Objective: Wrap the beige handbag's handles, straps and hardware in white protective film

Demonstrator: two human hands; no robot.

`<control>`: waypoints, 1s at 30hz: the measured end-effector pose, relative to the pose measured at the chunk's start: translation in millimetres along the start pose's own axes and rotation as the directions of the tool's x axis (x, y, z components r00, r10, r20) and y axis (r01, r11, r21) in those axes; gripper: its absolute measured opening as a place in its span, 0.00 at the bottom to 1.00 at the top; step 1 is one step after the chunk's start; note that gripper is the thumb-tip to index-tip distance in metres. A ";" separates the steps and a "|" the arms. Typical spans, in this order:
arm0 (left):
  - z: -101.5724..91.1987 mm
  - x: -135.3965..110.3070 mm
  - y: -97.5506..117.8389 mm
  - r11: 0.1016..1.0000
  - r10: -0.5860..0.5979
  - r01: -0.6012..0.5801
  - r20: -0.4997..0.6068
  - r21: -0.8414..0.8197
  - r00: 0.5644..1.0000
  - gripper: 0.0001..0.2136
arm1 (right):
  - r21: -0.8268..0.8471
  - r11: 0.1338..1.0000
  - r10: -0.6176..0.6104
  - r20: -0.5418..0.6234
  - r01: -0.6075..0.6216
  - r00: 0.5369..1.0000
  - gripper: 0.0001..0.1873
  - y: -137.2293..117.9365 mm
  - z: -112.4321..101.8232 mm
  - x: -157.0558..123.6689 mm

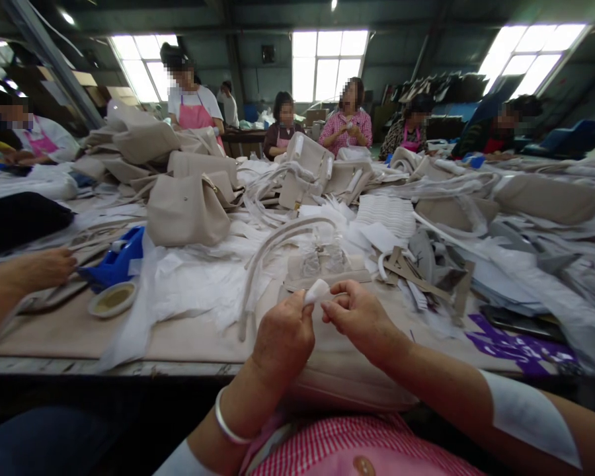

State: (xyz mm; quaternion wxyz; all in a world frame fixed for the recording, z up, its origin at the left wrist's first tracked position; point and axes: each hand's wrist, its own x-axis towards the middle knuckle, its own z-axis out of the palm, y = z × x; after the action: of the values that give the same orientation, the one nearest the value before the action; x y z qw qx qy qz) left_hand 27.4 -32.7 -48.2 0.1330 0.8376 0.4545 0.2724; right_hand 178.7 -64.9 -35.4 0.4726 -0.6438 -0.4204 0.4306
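Observation:
My left hand [283,337] is closed in a pinch around a small white wad [317,290] of paper or fabric. My right hand [357,316] is closed too, its fingertips meeting the same white wad from the right. Both hands hover over a beige handbag [337,383] that lies at the table's near edge against my lap. Just beyond my hands lies a beige bag piece with a clear wrapped fitting [327,263] and a long pale curved strap [272,258].
A co-worker's hand [42,268] rests on the table at the left, beside a blue tape dispenser [115,258] and a small dish of glue [112,299]. Beige bags [188,208], white paper and cut scraps [416,271] cover the table. Several people work at the far side.

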 end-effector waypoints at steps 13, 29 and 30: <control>-10.1 -1.0 -4.9 0.725 -0.242 0.310 0.194 -0.615 0.951 0.13 | 0.179 0.983 -0.068 0.183 0.035 0.981 0.08 -23.2 5.8 11.3; -14.4 -7.1 -8.1 0.160 -0.254 0.407 0.361 -0.899 0.897 0.16 | 0.039 0.996 -0.083 0.236 0.076 0.968 0.12 -17.6 16.4 28.3; -13.9 -6.9 -9.9 0.113 -0.236 0.418 0.384 -0.902 0.893 0.15 | 0.023 0.994 -0.106 0.255 0.104 0.961 0.12 -19.5 15.8 28.4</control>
State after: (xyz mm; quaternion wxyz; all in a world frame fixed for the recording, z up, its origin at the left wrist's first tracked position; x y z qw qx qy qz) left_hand 9.5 -33.4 -43.8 0.7179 0.4579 0.3411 0.3983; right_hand 168.8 -30.1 -23.8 0.4394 -0.5576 -0.5094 0.4863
